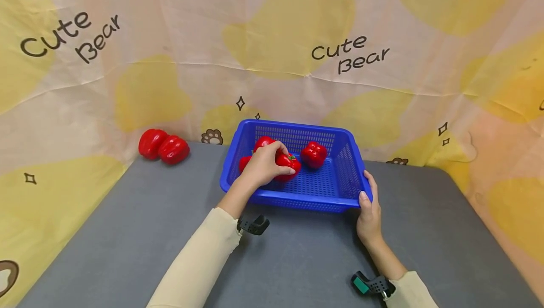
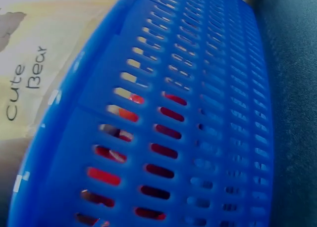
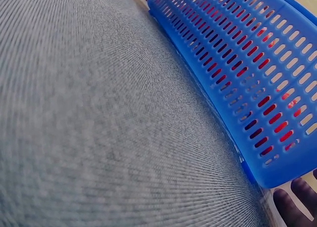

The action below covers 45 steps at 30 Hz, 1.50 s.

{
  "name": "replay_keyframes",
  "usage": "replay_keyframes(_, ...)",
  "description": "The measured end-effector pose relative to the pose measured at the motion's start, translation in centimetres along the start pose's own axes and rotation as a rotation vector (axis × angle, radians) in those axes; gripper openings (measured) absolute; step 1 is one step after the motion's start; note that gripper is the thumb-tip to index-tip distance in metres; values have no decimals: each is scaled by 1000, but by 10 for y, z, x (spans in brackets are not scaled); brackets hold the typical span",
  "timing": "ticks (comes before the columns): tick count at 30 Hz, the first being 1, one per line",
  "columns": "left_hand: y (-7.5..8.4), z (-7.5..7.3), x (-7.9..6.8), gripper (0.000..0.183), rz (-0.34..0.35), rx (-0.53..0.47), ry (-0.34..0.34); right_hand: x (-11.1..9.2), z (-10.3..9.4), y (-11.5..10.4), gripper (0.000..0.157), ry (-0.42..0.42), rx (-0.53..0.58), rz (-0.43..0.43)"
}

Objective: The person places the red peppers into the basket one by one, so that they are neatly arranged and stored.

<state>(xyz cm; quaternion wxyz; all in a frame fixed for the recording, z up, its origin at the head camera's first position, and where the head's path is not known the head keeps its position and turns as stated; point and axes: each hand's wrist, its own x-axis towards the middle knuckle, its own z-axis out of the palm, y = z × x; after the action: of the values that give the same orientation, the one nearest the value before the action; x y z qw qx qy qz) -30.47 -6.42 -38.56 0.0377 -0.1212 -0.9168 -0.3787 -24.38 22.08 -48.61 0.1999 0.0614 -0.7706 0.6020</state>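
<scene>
- Gripping the blue basket [image 1: 308,199] at its near right corner with my right hand [image 1: 369,216], thumb on the rim, fingers along the outside. Pull or lean too hard there and I reckon it skids or tips on the grey table [image 1: 297,260].
- My left hand [image 1: 267,161] has thumb and fingers pinched round a red pepper [image 1: 290,170] in the basket, left of centre. Skin's shiny, so a lazy pinch could let it slip and roll.
- Neighbours sit close, so swinging my knuckles carelessly could knock them about.
- Count, nearest first: two wrist straps, the right strap [image 1: 374,284] and the left strap [image 1: 253,225]. Two hands, one basket, one table.
- Peppers in the basket: four showing. The pinched one, a left-side pepper [image 1: 243,163] mostly hidden, a back pepper [image 1: 263,142], a right-hand pepper [image 1: 314,155]. Can't tell if my hand hides more.
- Outside pair [image 1: 173,149]: two more, side by side on the table, well off left. Six visible total.
- Furthest: one cloth backdrop [image 1: 272,29], "Cute Bear" printed twice.
</scene>
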Motion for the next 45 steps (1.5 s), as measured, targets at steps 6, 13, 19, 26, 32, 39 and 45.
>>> replay_keyframes(6,2,4,11,43,7,6,-49,2,-1,-3,58,2,-6,-17)
replay_keyframes(13,1,9,21,43,23,71,-71,3,-3,-4,59,-15,-41,9)
replay_keyframes(19,0,12,22,44,40,140,-114,3,-3,-5,60,-32,-55,22)
replay_keyframes(26,0,14,22,42,2,181,-121,4,-2,-2,59,-22,-43,9)
replay_keyframes(32,1,11,22,42,-8,199,-109,5,0,-2,59,-16,-27,-3)
replay_keyframes(39,0,9,21,37,-12,176,-63,4,1,-4,59,-26,-32,0)
replay_keyframes(45,-1,10,21,37,7,186,-65,3,1,1,59,-19,-23,-10)
